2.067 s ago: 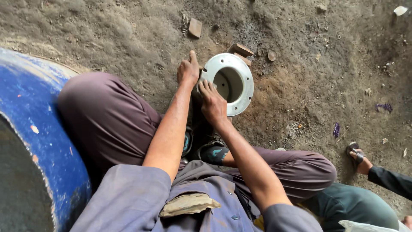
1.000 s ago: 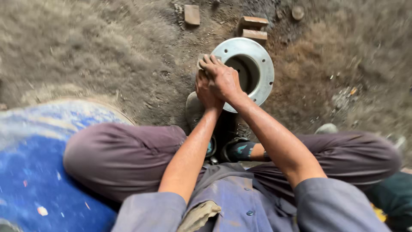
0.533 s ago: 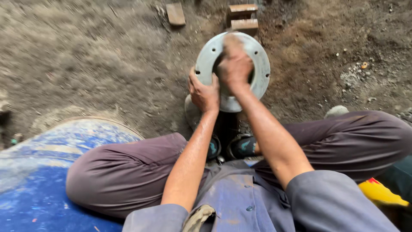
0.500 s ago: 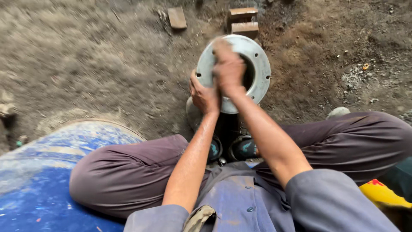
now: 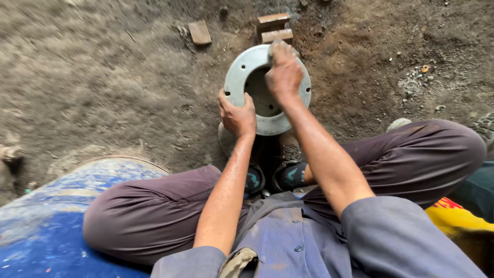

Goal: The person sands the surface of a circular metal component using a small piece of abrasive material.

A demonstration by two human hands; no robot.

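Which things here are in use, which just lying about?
In use: metal ring, gripped at its rim by left hand; right hand pressing on its far edge.
Lying about: bricks, flat block, blue drum.

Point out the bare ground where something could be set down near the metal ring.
Widest bare patch: the dirt left of the metal ring, between the flat brick and the blue drum. More dirt lies right of the ring. Crowded: two bricks behind it, left hand, right hand, feet below.
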